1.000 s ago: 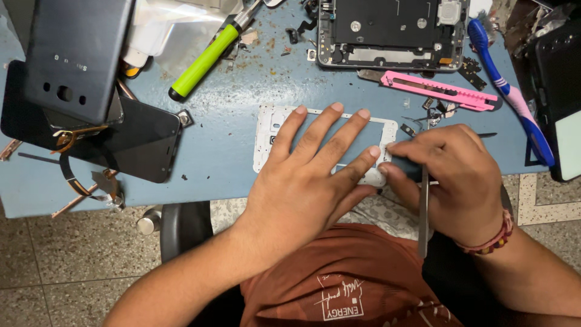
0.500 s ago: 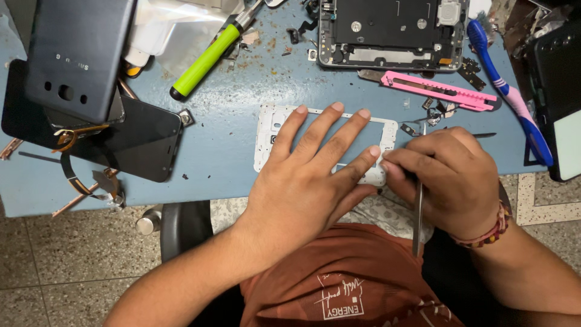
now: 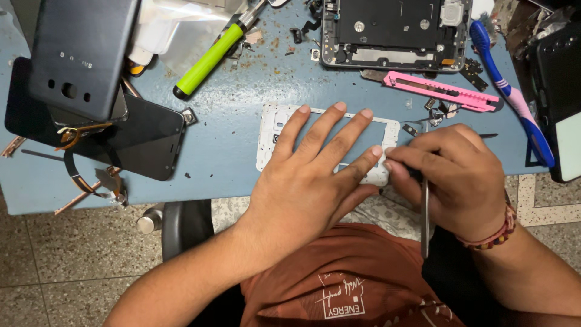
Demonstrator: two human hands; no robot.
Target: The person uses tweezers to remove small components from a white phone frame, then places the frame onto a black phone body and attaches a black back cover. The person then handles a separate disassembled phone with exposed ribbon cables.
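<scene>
A white phone frame (image 3: 270, 128) lies flat near the front edge of the blue table (image 3: 230, 151). My left hand (image 3: 308, 175) rests on it, palm down with fingers spread, pressing it to the table. My right hand (image 3: 451, 178) is closed around a thin metal tool (image 3: 425, 215) whose shaft points down toward my lap. Its tip end sits at the frame's right lower corner, hidden by my fingers.
A pink utility knife (image 3: 442, 91) and a blue toothbrush (image 3: 514, 100) lie to the right. A stripped phone body (image 3: 396, 30) sits at the back, a green-handled screwdriver (image 3: 212, 57) beside it. Dark phone covers (image 3: 82, 54) and a black phone (image 3: 139, 142) lie left. Small parts are scattered about.
My right hand has shifted slightly left and closer to the frame's corner, and the metal tool has turned more upright. My left hand stays pressed on the frame.
</scene>
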